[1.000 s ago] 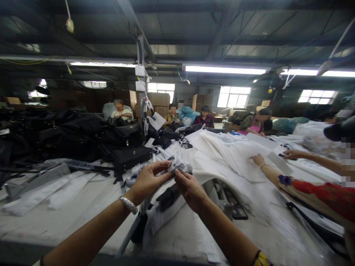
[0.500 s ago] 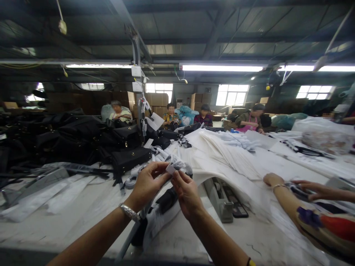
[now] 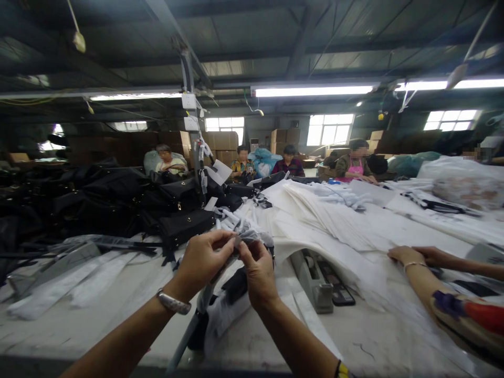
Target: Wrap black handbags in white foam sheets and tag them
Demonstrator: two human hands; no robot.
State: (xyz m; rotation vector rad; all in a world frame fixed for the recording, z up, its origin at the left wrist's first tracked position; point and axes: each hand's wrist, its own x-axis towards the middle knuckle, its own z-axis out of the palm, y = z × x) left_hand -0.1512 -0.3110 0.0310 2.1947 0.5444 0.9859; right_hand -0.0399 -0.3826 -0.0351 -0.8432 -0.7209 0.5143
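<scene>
My left hand point(image 3: 207, 260) and my right hand point(image 3: 258, 270) meet over the middle of the table, each in a pinch. Between their fingertips is a small pale piece point(image 3: 237, 241), like a bit of paper or tape. Fingers hide part of it, so its kind is unclear. Just behind the fingertips lies a bundle of white-wrapped straps point(image 3: 250, 229). Below my hands a black item in clear plastic point(image 3: 232, 294) lies on the table, beside a grey pole point(image 3: 183, 338) slanting toward me.
Black bags point(image 3: 185, 223) are heaped at the left. White sheets point(image 3: 315, 210) spread to the right. A grey tape dispenser point(image 3: 321, 294) stands beside a dark phone point(image 3: 342, 294). A co-worker's hands point(image 3: 409, 255) reach in at the right. Several people sit across the table.
The small piece has turned and shows less of its white face between my fingertips. At the right, the co-worker's two hands have come closer together.
</scene>
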